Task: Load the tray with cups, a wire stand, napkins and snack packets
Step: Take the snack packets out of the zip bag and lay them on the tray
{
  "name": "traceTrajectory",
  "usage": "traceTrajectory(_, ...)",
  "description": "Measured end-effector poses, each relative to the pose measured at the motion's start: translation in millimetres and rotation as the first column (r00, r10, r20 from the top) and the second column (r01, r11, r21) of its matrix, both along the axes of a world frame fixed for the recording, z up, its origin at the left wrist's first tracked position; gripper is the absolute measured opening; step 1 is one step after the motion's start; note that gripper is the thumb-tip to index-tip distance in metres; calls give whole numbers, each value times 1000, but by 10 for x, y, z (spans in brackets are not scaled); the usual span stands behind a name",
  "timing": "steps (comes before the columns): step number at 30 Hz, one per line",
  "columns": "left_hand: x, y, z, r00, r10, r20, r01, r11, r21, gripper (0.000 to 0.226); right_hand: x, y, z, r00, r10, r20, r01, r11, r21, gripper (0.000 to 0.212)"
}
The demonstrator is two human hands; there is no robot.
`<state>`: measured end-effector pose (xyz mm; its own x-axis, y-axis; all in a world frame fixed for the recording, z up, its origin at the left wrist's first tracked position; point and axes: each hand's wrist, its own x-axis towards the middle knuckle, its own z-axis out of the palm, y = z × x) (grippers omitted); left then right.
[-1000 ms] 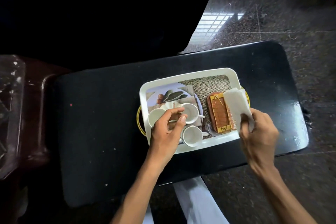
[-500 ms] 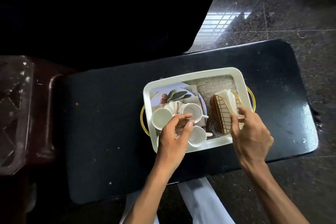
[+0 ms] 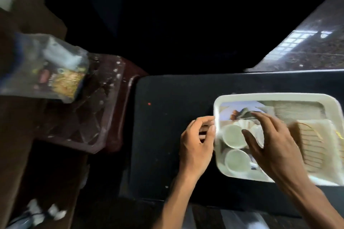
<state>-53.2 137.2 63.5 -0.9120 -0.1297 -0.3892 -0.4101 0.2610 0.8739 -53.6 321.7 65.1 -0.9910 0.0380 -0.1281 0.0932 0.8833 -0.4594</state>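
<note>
Head camera looks down on a white tray [image 3: 270, 96] that sits at the right end of a black table [image 3: 163, 145]. Two white cups stand mouth-up in the tray's left part, one [image 3: 231, 135] just behind the other [image 3: 236, 161], with a scalloped white piece [image 3: 247, 123] touching the farther cup. A wire stand [image 3: 312, 147] occupies the tray's right part, and pale napkins [image 3: 331, 134] sit in it; blur hides how they are folded. A woven pattern and a printed leaf picture cover the tray floor. Over the cups hovers the right hand [image 3: 273, 145], fingers spread and straight, gripping nothing. Just beside the tray's left rim the left hand [image 3: 196, 145] hangs above the table, fingers loosely curled with nothing in them; whether its fingertips touch the rim cannot be told. Well apart on the left, a clear plastic container [image 3: 83, 128] rests on a dark red stand [image 3: 117, 102]. A snack packet [image 3: 61, 83] with yellow and dark print lies at its far end, badly blurred.
</note>
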Motion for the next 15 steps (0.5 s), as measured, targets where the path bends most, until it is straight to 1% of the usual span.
traceTrajectory(3, -97, -568, 50, 996, 21, -84, -33, 989, -142, 24, -212, -496, -28, 990, 123, 74, -124, 992, 18, 57)
traceTrajectory(6, -178, -1180, 88, 988, 3, -156, -52, 951, -305, 24, -406, -1016, -28, 972, 220, 80, -222, 975, 18, 65)
traceTrajectory(9, -248, -1776, 154, 973, -38, -227, -77, 875, -477, 24, -561, -1555, 14, 955, 288, 74, -289, 957, 16, 71)
traceTrajectory(11, -310, -2178, 205, 968, -42, -247, -109, 818, -565, 25, -654, -1910, 66, 947, 313, 68, -315, 949, 25, 78)
traceTrajectory(15, -454, -3024, 317, 969, -25, -247, -154, 719, -678, 29, -831, -2607, 191, 913, 405, 49, -407, 913, 41, 89)
